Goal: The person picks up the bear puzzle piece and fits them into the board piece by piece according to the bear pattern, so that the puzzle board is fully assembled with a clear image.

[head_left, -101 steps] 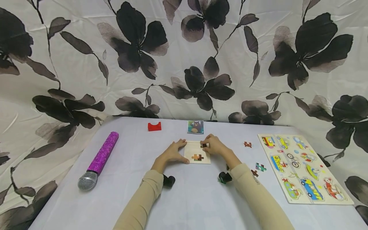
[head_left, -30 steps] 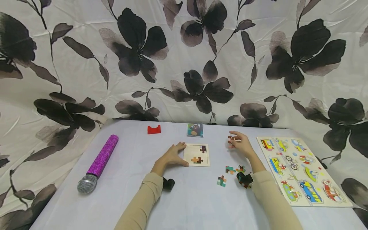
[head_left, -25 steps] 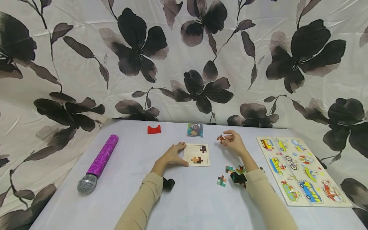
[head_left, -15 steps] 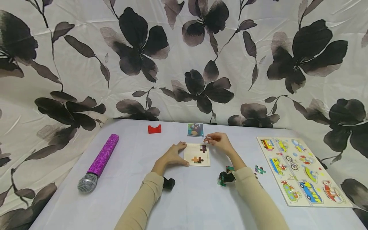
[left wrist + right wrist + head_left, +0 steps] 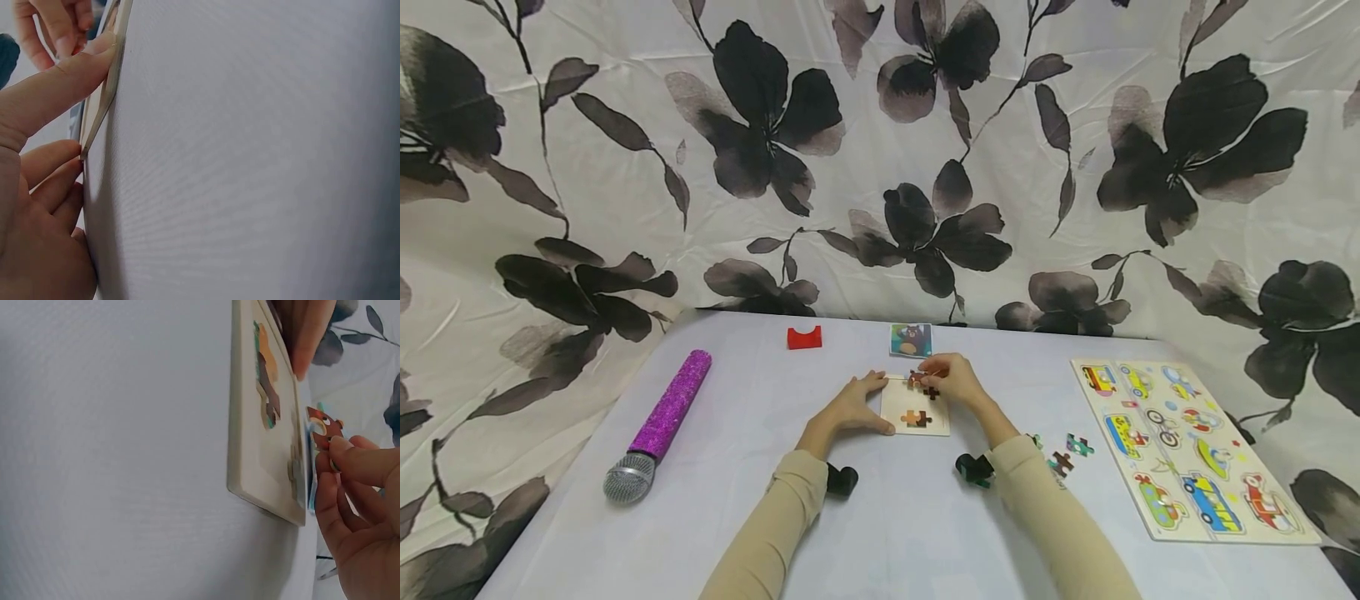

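A small square wooden puzzle tray [image 5: 895, 402] lies mid-table. Along its left side my left hand [image 5: 850, 407] grips it; in the left wrist view the thumb [image 5: 62, 84] presses the rim and the fingers touch another part of the edge. My right hand [image 5: 958, 379] pinches a brown jigsaw piece [image 5: 914, 378] over the tray's far side. An eye printed on that jigsaw piece [image 5: 324, 422] shows in the right wrist view. Inside the tray sit an orange-and-brown piece [image 5: 916, 418] near the front and a dark piece [image 5: 931, 392] at upper right, partly hidden.
Behind the tray lies a bear picture card [image 5: 911, 340], with a red block [image 5: 804, 337] to its left. A glittery purple microphone [image 5: 658, 425] lies at left. Loose jigsaw pieces [image 5: 1080, 444] lie beside my right forearm, near a vehicle puzzle board [image 5: 1195, 450].
My right hand let go of the dark piece in the tray, took up the brown piece at the right, and carried it left over the tray. The left hand stays on the tray.
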A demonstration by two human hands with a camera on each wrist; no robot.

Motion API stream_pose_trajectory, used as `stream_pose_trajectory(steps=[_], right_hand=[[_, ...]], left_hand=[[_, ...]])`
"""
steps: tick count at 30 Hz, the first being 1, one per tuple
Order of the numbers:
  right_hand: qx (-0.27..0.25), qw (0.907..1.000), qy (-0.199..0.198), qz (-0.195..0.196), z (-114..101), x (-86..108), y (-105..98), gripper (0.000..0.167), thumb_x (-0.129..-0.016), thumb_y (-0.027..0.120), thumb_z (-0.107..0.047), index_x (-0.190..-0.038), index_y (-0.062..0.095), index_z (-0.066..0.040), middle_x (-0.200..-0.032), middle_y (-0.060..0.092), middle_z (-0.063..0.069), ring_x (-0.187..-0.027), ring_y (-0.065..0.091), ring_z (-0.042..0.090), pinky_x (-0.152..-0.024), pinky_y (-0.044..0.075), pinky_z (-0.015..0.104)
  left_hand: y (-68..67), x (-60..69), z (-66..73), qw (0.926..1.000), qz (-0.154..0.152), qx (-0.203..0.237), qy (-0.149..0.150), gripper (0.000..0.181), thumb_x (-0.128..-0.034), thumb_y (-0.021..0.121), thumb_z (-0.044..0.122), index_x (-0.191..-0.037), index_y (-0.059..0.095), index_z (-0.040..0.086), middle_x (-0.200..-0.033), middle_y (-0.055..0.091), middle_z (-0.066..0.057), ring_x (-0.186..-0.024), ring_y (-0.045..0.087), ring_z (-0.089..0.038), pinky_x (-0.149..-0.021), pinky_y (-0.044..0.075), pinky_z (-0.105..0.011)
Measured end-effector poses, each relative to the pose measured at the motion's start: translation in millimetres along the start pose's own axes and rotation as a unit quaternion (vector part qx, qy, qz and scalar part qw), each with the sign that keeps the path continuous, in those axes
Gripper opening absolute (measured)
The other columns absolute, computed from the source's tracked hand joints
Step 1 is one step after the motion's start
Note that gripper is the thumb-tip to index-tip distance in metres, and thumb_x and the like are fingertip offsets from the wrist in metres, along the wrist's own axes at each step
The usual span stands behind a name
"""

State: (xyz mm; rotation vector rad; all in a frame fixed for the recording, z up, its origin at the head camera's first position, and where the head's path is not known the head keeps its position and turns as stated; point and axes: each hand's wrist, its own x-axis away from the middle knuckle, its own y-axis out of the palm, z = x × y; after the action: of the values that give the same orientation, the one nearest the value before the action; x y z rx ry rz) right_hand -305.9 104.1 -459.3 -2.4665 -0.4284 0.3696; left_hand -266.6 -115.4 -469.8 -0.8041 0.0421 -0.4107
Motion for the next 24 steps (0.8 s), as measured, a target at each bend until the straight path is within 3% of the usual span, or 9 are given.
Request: stream_pose_trajectory(steps=[8,17,24], right_hand=[[0.036,0.9993,0.005,-0.013,0,1.7,8,0.021,-0.082,0.068,0.000,-0.101,0.069,0.007,-0.091,0.070,0.017,-0.074,0.062,0.018,-0.063,0.051,0.024],[0.103,0.9938,-0.039,-0.012,-1,2.5,13,0.024,-0.082,0.068,-0.002,-0.103,0.069,0.008,-0.095,0.063,0.019,-0.081,0.057,0.023,-0.071,0.049,0.032],[0.115,0.9928,-0.033,-0.011,-1,2.1,12,0.026,-0.080,0.070,-0.004,-0.104,0.069,0.007,-0.092,0.063,0.017,-0.079,0.056,0.022,-0.069,0.048,0.031]], left_hand=[[-1.0,-0.2,-0.9,1.0000,0.003,0.000,0.002,0.091,-0.0654,0.086,0.027,-0.141,0.041,0.001,-0.151,0.032,-0.010,-0.143,0.018,-0.027,-0.116,0.008,-0.045],[-1.7,-2.4,-2.7,0.9999,0.007,0.005,0.006,0.091,-0.0652,0.086,0.027,-0.140,0.042,0.001,-0.151,0.032,-0.011,-0.142,0.019,-0.028,-0.116,0.009,-0.047],[-2.6,-3.0,-3.6,0.9999,0.007,0.007,0.009,0.091,-0.0650,0.086,0.026,-0.140,0.042,0.000,-0.151,0.032,-0.011,-0.142,0.019,-0.028,-0.116,0.009,-0.047]])
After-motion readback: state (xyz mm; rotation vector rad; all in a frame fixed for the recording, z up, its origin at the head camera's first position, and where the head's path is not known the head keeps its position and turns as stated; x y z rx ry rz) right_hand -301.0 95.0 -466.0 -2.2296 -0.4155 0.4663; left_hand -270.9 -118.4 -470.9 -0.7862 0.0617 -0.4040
